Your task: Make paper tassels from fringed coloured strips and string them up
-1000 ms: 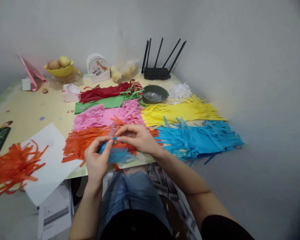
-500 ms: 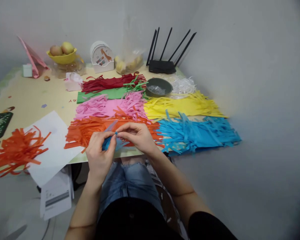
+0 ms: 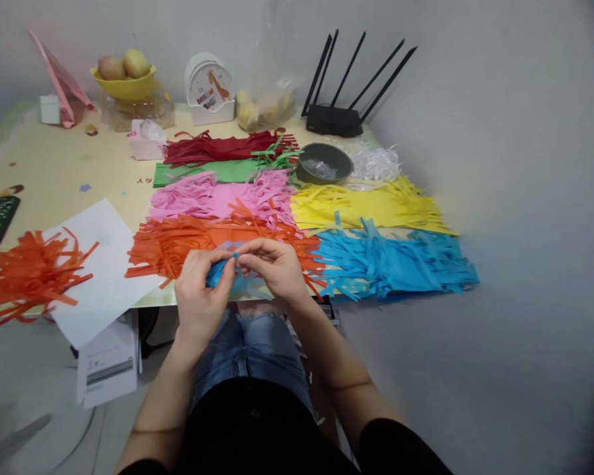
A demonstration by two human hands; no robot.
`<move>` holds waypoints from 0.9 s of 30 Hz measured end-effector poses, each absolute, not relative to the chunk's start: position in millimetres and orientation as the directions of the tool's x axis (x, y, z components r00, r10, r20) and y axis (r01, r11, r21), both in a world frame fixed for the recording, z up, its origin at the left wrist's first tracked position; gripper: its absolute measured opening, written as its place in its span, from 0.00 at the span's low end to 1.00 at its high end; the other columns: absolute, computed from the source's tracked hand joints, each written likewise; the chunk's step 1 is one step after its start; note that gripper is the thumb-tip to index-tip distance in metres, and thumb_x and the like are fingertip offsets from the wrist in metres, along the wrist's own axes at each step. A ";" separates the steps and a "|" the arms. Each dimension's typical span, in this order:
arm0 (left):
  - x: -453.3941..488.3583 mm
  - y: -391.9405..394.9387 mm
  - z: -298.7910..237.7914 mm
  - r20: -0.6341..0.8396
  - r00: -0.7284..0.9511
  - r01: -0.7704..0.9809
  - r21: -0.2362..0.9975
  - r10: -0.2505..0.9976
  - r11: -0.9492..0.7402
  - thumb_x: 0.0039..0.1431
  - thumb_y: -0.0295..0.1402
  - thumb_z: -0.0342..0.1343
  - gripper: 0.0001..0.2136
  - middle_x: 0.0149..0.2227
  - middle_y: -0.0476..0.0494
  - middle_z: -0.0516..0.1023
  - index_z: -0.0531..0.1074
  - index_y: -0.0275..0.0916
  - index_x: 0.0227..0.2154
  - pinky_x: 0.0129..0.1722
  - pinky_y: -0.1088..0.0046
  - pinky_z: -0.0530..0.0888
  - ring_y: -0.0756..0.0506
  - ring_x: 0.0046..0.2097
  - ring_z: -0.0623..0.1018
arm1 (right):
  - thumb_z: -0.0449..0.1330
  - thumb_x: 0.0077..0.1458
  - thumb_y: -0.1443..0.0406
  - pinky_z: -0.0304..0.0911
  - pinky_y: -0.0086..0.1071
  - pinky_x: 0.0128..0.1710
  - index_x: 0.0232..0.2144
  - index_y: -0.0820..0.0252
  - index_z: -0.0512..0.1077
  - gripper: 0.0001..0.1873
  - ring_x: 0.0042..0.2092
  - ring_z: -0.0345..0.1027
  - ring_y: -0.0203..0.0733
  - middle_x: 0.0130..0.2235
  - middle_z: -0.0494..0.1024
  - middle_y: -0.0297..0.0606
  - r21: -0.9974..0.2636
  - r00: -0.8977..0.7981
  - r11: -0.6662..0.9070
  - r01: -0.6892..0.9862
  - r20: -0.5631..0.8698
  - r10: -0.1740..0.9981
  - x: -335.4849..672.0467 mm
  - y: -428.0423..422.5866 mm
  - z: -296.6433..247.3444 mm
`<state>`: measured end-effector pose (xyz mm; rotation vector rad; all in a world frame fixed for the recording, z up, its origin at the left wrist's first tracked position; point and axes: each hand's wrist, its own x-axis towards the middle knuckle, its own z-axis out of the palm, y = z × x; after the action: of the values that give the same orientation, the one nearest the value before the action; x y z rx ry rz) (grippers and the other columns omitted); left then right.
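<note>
My left hand [image 3: 202, 290] is closed around a bunched piece of blue tissue paper [image 3: 214, 273], its thumb and forefinger pinching the narrow twisted top. Close against it, my right hand [image 3: 272, 265] pinches at that same blue tip, thumb and forefinger pressed together; whatever small thing lies in that pinch is too small to make out. Loose pale blue ends show below the fingers. Just behind my hands lies a fringed orange paper stack [image 3: 178, 247]. To the right is a fringed blue paper stack [image 3: 400, 264].
Pink [image 3: 225, 201], yellow [image 3: 366, 206], green [image 3: 212, 173] and dark red paper stacks [image 3: 222, 149] lie further back. A dark bowl [image 3: 349, 168] stands beside white strips [image 3: 376, 163]. A router [image 3: 334, 120] is at the back. Orange fringe [image 3: 30, 284] and white paper [image 3: 109, 264] overhang the left front edge.
The view has tilted and shifted slightly, so things on the table sit a little higher. Both hands still pinch the blue paper's tip, with the right fingers now more curled.
</note>
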<state>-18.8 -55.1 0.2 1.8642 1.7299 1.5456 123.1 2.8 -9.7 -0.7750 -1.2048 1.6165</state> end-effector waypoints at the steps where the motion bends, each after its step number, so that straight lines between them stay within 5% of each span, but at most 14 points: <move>1: -18.8 -54.8 -0.5 0.548 -0.205 0.634 0.706 0.811 -0.316 0.63 0.34 0.60 0.04 0.34 0.47 0.81 0.78 0.40 0.36 0.40 0.72 0.74 0.47 0.36 0.78 | 0.75 0.42 0.53 0.71 0.28 0.29 0.30 0.60 0.78 0.18 0.25 0.70 0.32 0.25 0.78 0.32 -0.949 -0.346 -0.064 -0.310 0.050 0.937 122.6 2.6 -10.7; 14: -28.7 -48.9 1.1 0.488 -0.046 0.570 0.730 0.872 -0.378 0.61 0.31 0.60 0.02 0.32 0.47 0.81 0.77 0.40 0.33 0.39 0.72 0.74 0.48 0.34 0.77 | 0.72 0.46 0.49 0.71 0.29 0.31 0.28 0.58 0.78 0.20 0.29 0.72 0.35 0.28 0.80 0.34 -0.981 -0.312 0.088 -0.172 0.139 0.940 126.8 3.7 -17.1; 19: -31.8 -49.0 -0.7 0.401 -0.059 0.528 0.790 0.914 -0.312 0.61 0.33 0.60 0.04 0.32 0.46 0.82 0.78 0.40 0.33 0.39 0.72 0.75 0.47 0.33 0.78 | 0.70 0.50 0.53 0.73 0.31 0.34 0.29 0.58 0.80 0.14 0.32 0.75 0.37 0.31 0.82 0.36 -0.986 -0.350 0.141 -0.088 0.163 0.922 133.7 5.9 -19.7; 23: -28.8 -50.2 -4.3 0.437 -0.094 0.583 0.753 0.895 -0.306 0.63 0.33 0.58 0.05 0.35 0.45 0.83 0.78 0.39 0.35 0.42 0.72 0.75 0.47 0.36 0.80 | 0.69 0.53 0.60 0.72 0.30 0.37 0.31 0.57 0.81 0.06 0.34 0.76 0.37 0.33 0.83 0.37 -0.955 -0.330 0.297 -0.003 0.282 0.901 136.0 4.7 -22.0; 27: -26.4 -50.6 -7.4 0.462 -0.054 0.584 0.734 0.885 -0.348 0.63 0.31 0.58 0.04 0.34 0.46 0.82 0.77 0.39 0.35 0.41 0.73 0.75 0.48 0.36 0.80 | 0.68 0.54 0.62 0.72 0.30 0.36 0.30 0.57 0.80 0.05 0.33 0.76 0.36 0.32 0.83 0.36 -0.961 -0.302 0.278 -0.011 0.268 0.915 134.5 3.0 -22.9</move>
<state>-26.4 -50.6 -7.4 1.9136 1.5685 1.3587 134.5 3.0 -22.9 -0.8597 -1.5724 1.1918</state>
